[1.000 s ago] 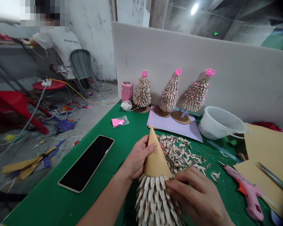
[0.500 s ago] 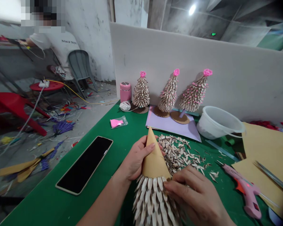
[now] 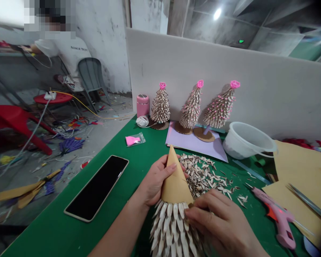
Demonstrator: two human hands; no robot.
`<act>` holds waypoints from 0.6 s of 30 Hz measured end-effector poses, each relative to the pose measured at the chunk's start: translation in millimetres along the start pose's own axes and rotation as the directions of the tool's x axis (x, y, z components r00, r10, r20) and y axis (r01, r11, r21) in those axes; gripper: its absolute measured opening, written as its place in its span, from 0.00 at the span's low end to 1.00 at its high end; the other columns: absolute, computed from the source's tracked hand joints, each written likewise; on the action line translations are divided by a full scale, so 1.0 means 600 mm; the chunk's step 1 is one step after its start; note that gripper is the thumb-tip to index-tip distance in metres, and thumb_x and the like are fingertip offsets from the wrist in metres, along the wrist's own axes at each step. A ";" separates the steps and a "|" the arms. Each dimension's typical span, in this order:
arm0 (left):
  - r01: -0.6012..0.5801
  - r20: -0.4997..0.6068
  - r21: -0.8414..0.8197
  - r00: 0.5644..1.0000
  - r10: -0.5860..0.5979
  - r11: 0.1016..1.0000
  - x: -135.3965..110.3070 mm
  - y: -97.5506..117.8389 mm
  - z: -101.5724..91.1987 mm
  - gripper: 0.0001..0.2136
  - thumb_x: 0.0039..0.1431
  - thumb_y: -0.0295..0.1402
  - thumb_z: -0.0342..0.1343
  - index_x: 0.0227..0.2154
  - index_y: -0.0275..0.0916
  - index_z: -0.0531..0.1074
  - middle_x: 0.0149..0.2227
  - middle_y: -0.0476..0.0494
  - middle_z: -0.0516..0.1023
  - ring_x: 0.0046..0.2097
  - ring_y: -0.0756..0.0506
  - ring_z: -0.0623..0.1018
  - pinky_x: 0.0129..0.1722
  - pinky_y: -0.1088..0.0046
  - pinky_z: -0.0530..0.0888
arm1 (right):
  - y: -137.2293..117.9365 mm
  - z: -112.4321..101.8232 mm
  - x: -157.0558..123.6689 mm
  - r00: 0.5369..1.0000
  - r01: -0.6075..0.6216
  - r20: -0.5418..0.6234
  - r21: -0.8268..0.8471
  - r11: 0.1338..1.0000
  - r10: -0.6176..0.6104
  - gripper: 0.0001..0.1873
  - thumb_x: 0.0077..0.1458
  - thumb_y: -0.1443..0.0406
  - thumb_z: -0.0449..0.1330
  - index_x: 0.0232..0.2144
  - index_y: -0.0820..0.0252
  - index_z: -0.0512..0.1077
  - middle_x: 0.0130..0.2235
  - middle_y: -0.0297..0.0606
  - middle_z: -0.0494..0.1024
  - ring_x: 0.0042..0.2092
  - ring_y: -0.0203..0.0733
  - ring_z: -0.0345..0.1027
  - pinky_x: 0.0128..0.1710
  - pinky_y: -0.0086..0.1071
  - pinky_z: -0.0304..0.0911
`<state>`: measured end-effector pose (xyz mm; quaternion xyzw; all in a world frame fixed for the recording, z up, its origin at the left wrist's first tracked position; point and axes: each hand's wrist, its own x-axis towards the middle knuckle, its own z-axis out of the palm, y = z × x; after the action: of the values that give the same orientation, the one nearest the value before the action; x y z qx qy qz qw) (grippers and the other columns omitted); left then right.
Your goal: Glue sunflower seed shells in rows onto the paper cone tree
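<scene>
My left hand [image 3: 160,176] is wrapped round the bare upper part of a tan paper cone [image 3: 173,187], thumb in front and fingers behind. Overlapping rows of pale sunflower seed shells [image 3: 173,228] cover the cone's lower part, which runs off the bottom of the view. At the right end of the top row, my right hand [image 3: 219,221] is closed, thumb and fingertips pinched on a seed shell against the cone; the fingers mostly hide it. Behind the cone lies a loose heap of sunflower seed shells [image 3: 200,175] on the green table [image 3: 115,203].
A phone [image 3: 97,189] lies left. Behind stand three shell-covered trees [image 3: 191,109], a pink flask [image 3: 142,106] and a white bucket [image 3: 246,142]. A small bag [image 3: 135,139] holds something pink. On the right are a pink glue gun [image 3: 278,217], tweezers [image 3: 310,202] and tan paper [image 3: 302,160]. A person [image 3: 66,53] sits far left.
Almost nothing differs. My right fingertips have shifted very slightly at the edge of the top shell row, and the whole view has moved a touch. My left hand keeps its grip.
</scene>
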<state>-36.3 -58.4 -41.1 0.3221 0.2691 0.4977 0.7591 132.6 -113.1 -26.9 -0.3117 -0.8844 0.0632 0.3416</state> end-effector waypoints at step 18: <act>0.010 -0.006 0.006 1.000 -0.010 1.000 0.001 -0.001 0.000 0.12 0.54 0.29 0.52 0.41 0.36 0.62 0.32 0.44 0.74 0.34 0.46 0.75 0.34 0.69 0.71 | -0.002 -0.001 0.004 1.000 -0.010 -0.017 0.002 1.000 0.010 0.08 0.56 0.68 0.52 0.32 0.58 0.72 0.26 0.36 0.74 0.27 0.35 0.61 0.24 0.28 0.57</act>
<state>-36.0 -58.2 -41.6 0.3216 0.2745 0.4941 0.7596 131.1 -112.8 -24.8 -0.3166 -0.8797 0.0630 0.3491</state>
